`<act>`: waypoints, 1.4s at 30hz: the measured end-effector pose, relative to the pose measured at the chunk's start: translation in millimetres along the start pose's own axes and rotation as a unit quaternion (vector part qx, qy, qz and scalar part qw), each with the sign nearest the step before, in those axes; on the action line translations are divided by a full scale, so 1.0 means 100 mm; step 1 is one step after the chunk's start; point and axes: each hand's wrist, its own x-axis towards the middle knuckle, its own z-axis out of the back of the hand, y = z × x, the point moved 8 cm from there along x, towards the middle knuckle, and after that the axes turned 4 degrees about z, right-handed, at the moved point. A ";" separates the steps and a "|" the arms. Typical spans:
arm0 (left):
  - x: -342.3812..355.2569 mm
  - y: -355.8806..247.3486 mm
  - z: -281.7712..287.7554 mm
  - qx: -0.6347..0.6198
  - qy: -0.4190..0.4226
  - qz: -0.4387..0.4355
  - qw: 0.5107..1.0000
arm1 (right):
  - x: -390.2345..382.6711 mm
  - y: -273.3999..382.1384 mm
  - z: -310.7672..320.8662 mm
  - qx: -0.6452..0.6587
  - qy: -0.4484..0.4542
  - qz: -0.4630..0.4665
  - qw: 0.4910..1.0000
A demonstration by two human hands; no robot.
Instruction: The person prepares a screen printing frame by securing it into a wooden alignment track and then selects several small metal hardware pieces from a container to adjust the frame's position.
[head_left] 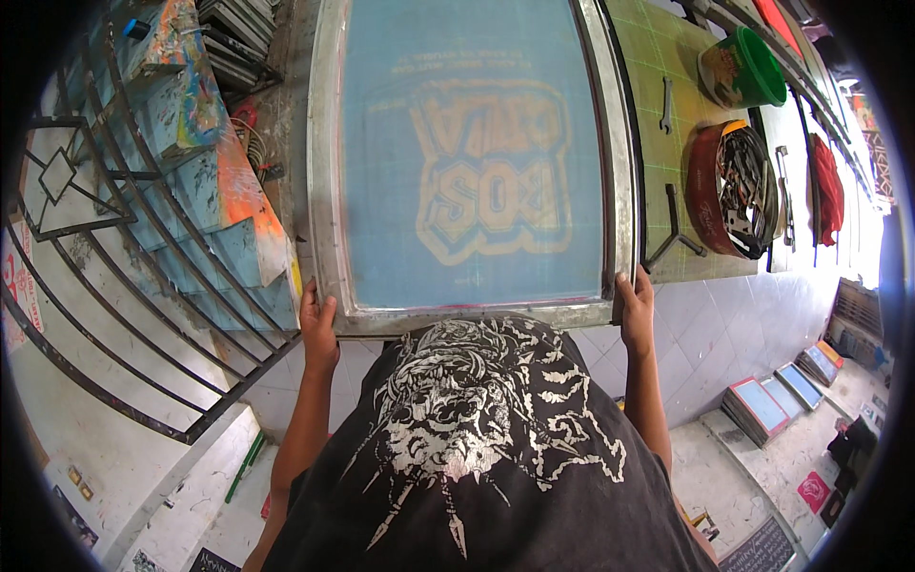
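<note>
our left hand [319,319] and right hand [637,310] clasp the lower side rails [326,191] of the framed screen [477,133] at upper centre of the view — likely stiff and a bit heavy, its taut mesh [381,229] easily torn — so we best grip only those rails.

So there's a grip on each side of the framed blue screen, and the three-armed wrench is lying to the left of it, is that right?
Not quite: the head view shows the three-armed wrench lying to the right of the framed blue screen. The left grip and right grip are on its two sides, as you said.
</note>
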 end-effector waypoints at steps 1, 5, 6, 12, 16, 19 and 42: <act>0.00 -0.01 0.00 0.002 -0.001 -0.004 1.000 | 0.00 -0.02 0.01 0.000 0.005 -0.003 1.000; 0.02 0.02 0.04 0.019 -0.002 -0.003 1.000 | 0.00 -0.01 0.02 0.008 0.003 -0.005 1.000; 0.04 0.04 0.07 0.025 0.001 0.000 1.000 | -0.01 0.01 0.02 -0.047 0.004 -0.003 0.999; 0.08 -0.08 0.17 0.045 0.005 0.012 0.999 | 0.04 1.02 0.39 -0.345 -0.106 0.118 0.925; 0.24 -0.32 0.22 0.068 -0.051 0.016 0.996 | 0.38 1.26 0.67 -0.455 -0.125 0.157 0.868; 0.41 -0.51 0.26 0.075 -0.069 -0.020 0.995 | 0.69 1.05 0.70 -0.568 -0.107 0.169 0.798; 1.06 -0.80 -0.49 0.405 -0.038 -0.052 0.912 | 3.21 1.44 0.40 -0.551 -0.133 0.062 0.822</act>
